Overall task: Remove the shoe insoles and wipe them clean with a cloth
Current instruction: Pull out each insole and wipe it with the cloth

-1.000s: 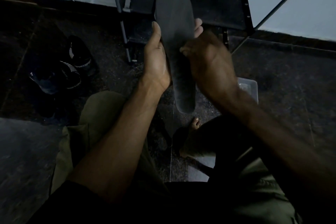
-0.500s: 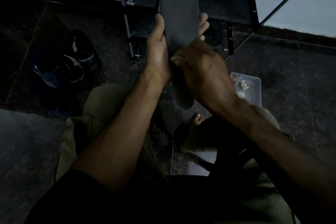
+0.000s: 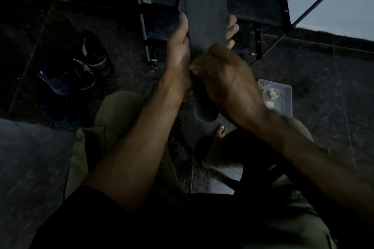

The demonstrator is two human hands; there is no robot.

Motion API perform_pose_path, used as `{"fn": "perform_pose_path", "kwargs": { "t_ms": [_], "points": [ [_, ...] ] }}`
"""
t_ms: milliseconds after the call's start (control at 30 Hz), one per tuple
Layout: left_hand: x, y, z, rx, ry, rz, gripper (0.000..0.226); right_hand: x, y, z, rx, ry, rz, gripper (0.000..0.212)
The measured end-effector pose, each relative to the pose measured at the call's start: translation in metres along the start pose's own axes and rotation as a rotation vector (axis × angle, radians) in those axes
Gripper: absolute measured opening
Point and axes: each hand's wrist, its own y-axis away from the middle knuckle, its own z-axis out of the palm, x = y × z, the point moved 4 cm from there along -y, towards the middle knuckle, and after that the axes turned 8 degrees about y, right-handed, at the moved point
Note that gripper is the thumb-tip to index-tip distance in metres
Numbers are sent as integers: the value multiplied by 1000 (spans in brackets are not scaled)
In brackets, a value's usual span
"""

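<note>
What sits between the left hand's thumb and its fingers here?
The dark insole; head view shows the left hand gripping it, thumb one side, fingers behind.

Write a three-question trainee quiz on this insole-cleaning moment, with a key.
1. True or false: the long dark grey foam insole lies flat on the floor.
2. Which hand wraps the insole's edge with thumb in front: left hand or right hand?
3. Where are the black shoes with white stripes: (a) on the black metal shoe rack, (b) on the dark floor, left?

Key: 1 false; 2 left; 3 b.

Home entryway: shoe rack (image 3: 263, 2), shoes (image 3: 81, 70)
</note>
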Motion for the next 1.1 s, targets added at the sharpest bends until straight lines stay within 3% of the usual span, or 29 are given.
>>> {"fn": "perform_pose_path", "kwargs": {
  "t_ms": [167,267,367,600,700,833,1100],
  "points": [
    [-7,2,8,-44,-27,35,70,18,-22,-7,82,-6,62,26],
    [-2,3,1,100,-84,146,56,26,-45,-5,97,38,100,24],
    [2,5,5,-13,-54,83,68,15,-35,-3,118,0,83,19],
    [0,1,5,3,27,56,75,1,12,-1,45,-31,-9,24],
    [-5,0,3,-32,-54,66,71,20,-15,-1,66,47,47,32],
    [1,-2,-4,64,-51,120,64,31,-36,-1,126,27,122,31],
    [1,2,6,16,4,86,73,13,3,-3,27,7,-9,27]
  ]
}}
